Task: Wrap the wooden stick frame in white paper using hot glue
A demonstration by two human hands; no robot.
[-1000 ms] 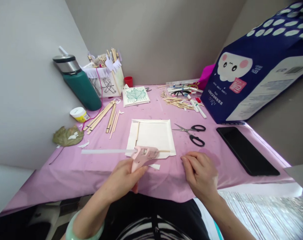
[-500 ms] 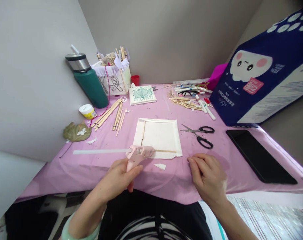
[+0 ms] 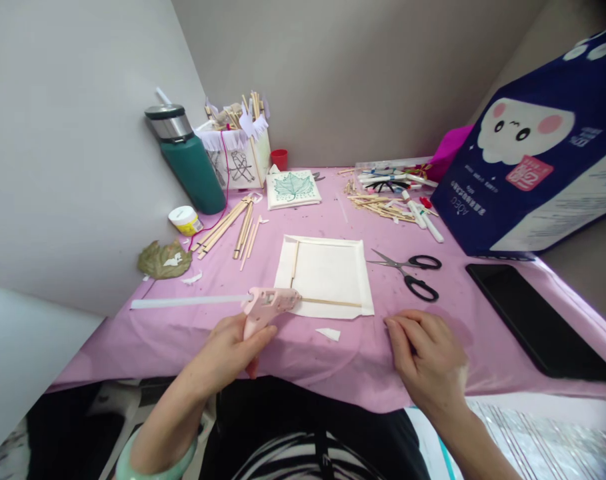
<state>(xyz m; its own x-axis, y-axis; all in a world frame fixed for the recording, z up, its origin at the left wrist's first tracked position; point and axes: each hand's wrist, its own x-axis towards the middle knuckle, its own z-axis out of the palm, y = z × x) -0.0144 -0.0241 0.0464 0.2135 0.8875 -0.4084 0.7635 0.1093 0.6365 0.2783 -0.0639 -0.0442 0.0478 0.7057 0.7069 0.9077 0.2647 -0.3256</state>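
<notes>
My left hand (image 3: 227, 353) grips a pink hot glue gun (image 3: 269, 308) by its handle, and a long translucent glue stick (image 3: 187, 301) runs out of the gun's back to the left. The gun's front end lies over the lower left of a white square canvas board (image 3: 327, 273), and it hides that corner. A thin wooden stick (image 3: 330, 301) lies along the board's lower edge, and another (image 3: 295, 263) along its left side. My right hand (image 3: 425, 350) rests empty on the pink cloth, right of a small white paper scrap (image 3: 327, 334).
Black-handled scissors (image 3: 407, 273) lie right of the board, with a black phone (image 3: 535, 320) further right. At the back are wooden sticks, markers, a leaf-print tile, a green bottle and a decorated holder. A large navy package leans at right.
The whole scene has slid right in the view as the camera turned left. My left hand and the glue gun have shifted slightly up and toward the board. My right hand stays on the cloth.
</notes>
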